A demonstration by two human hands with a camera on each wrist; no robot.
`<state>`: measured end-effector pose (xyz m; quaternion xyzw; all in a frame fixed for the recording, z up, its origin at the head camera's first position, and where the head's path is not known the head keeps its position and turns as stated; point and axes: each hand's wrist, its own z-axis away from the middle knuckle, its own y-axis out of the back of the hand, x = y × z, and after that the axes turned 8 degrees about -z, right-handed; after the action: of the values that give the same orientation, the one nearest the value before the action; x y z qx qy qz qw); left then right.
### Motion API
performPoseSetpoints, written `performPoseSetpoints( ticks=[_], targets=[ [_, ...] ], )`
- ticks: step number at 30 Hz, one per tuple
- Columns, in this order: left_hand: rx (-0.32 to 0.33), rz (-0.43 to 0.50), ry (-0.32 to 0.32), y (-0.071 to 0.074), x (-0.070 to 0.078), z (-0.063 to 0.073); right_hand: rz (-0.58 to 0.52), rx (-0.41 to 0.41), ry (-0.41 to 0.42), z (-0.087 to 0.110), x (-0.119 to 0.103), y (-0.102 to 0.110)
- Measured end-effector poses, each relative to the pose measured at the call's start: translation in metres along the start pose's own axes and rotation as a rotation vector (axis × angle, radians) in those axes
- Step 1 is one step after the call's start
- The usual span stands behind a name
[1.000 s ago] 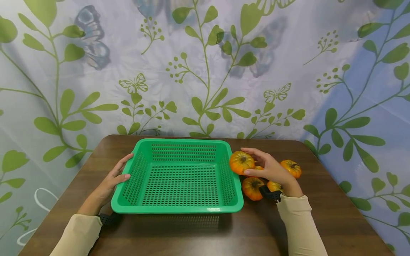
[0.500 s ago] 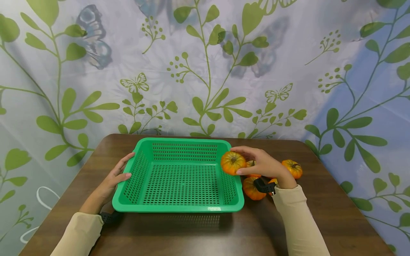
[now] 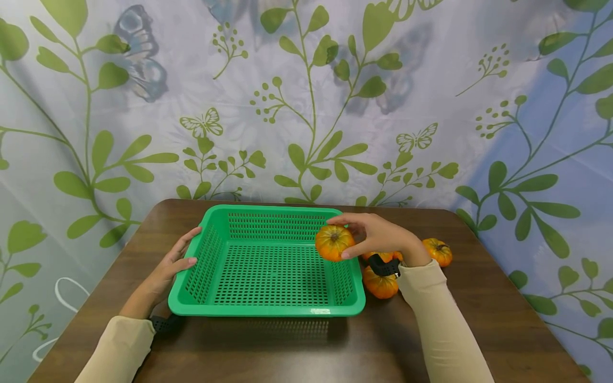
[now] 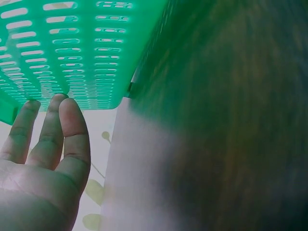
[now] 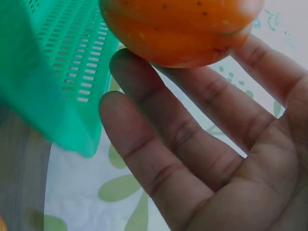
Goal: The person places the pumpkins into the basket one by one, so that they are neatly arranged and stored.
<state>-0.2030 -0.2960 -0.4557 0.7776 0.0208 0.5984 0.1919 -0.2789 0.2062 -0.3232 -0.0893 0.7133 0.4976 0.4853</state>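
My right hand point(image 3: 380, 234) holds a small orange pumpkin point(image 3: 334, 242) between thumb and fingers, above the right part of a green plastic basket point(image 3: 268, 310). In the right wrist view the pumpkin point(image 5: 180, 31) meets the fingertips, while the lower fingers spread free of it. My left hand point(image 3: 165, 270) rests at the basket's left side, with thumb and fingertips at the rim. In the left wrist view its straight fingers point(image 4: 74, 139) touch the slotted outer wall point(image 4: 67, 57). Nothing lies on the visible basket floor.
Right of the basket, a pumpkin point(image 3: 380, 283) sits on the brown table point(image 3: 479, 319), with others partly hidden behind the right wrist. Another pumpkin point(image 3: 437, 252) lies farther right. A leaf-patterned cloth point(image 3: 268, 106) hangs behind the table.
My right hand has carried the pumpkin leftward, from beside the basket's right rim to over its inside. The left hand and the basket stay in place.
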Motion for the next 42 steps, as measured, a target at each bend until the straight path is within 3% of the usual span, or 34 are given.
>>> performPoseSetpoints(
  ticks=[8, 28, 42],
  targets=[
    [0.000, -0.001, 0.001, 0.001, 0.000, 0.001, -0.002, -0.055, -0.022, -0.018, -0.014, -0.003],
    [0.012, 0.004, 0.018, -0.010, 0.005, 0.012, -0.059, -0.128, 0.045, -0.069, -0.018, -0.026],
    [0.013, -0.036, 0.009, -0.011, 0.003, 0.014, 0.008, -0.116, -0.060, -0.098, -0.020, -0.045]
  ],
)
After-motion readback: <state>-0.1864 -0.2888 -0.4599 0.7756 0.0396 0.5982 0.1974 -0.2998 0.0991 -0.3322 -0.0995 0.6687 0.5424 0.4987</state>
